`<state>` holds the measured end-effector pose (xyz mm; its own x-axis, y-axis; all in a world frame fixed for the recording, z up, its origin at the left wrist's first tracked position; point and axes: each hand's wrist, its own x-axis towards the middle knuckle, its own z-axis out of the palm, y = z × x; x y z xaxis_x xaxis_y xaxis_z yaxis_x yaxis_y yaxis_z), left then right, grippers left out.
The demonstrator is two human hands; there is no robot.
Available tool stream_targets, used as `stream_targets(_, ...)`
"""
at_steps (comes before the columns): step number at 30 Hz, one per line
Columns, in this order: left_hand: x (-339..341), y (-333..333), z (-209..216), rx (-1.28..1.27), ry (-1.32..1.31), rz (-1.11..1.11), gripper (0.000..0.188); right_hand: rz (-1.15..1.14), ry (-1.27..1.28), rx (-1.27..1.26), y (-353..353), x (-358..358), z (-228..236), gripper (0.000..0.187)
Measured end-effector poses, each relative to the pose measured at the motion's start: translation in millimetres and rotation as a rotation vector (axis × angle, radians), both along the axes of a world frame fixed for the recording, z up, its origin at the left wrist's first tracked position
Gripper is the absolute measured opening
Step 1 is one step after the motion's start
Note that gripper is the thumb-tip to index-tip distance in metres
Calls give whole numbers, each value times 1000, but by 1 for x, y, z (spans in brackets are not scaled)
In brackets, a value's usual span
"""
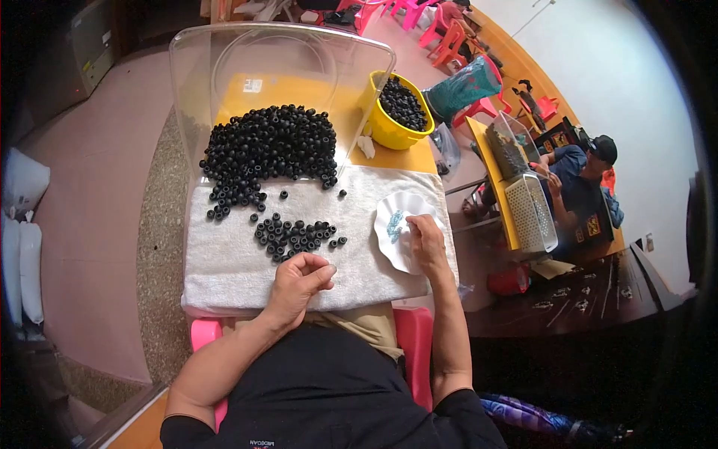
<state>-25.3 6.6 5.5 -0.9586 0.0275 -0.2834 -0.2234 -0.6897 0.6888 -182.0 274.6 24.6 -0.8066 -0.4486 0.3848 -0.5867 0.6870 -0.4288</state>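
My left hand (298, 286) is over the near part of a white towel, thumb and forefinger pressed together; anything between them is too small or hidden to name. Just beyond it lies a loose group of small round black parts with holes (295, 238). A larger heap of the same black parts (273, 142) spills out of a clear plastic bin (187, 82). To the right, my right hand (426, 243) reaches over a white scalloped plate (407, 203), fingertips pinched beside a small pile of pale blue translucent bits (395, 224). Whether those fingertips hold a bit cannot be made out.
The white towel (224, 277) covers the near tabletop. A yellow basket (396, 135) full of black parts stands at the back right. Farther right, a person (572, 179) sits beside a white perforated basket (529, 213). Pink chair parts (413, 352) flank me.
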Motion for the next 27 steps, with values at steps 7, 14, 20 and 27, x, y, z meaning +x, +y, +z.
stream_targets(7, 0, 0, 2, -9, 4, 3, 15, -54, -58, -64, 0, 0, -8, 23)
stream_targets(14, 0, 1, -2, -16, 14, 7, 14, -105, -22, -88, -8, 5, -6, 11)
stream_targets(20, 0, 0, -3, -12, 9, 0, 15, -87, -233, -280, -10, 13, 4, 12)
stream_targets(27, 0, 0, -4, -30, 19, -2, 13, -166, -401, -342, -5, 10, 1, 12)
